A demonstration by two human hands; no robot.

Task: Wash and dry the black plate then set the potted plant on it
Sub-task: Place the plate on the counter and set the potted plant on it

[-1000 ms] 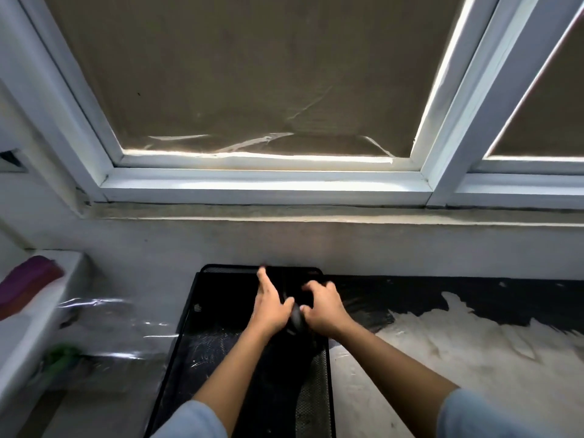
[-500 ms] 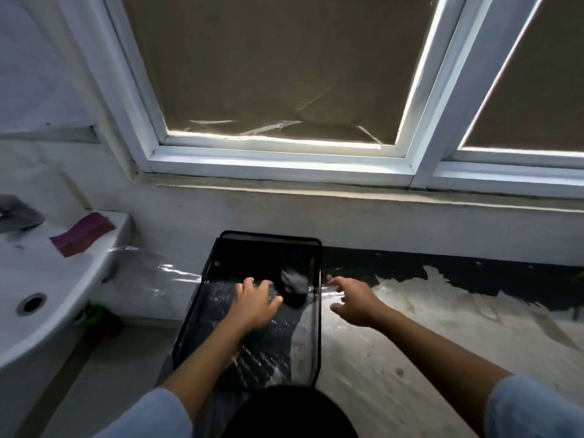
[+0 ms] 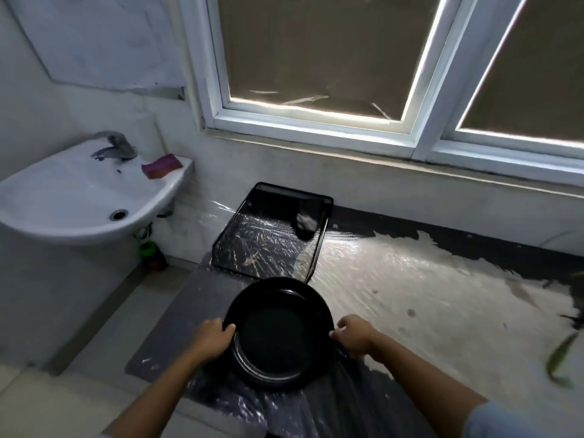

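Observation:
A round black plate (image 3: pixel 278 336) lies on the plastic-wrapped counter in front of me, near its front edge. My left hand (image 3: pixel 211 338) grips the plate's left rim with curled fingers. My right hand (image 3: pixel 354 335) grips the right rim the same way. Green leaves of a plant (image 3: pixel 562 352) show at the far right edge; its pot is out of view.
A black mesh tray (image 3: pixel 319 251) with a dark small object (image 3: pixel 305 224) in it stands behind the plate against the wall. A white sink (image 3: pixel 72 197) with a tap (image 3: pixel 115 147) and a purple sponge (image 3: pixel 161 165) is at the left.
My hands left the small object in the tray and pulled back toward me. Both now grip the black plate, which has come into view as my head turned down and left.

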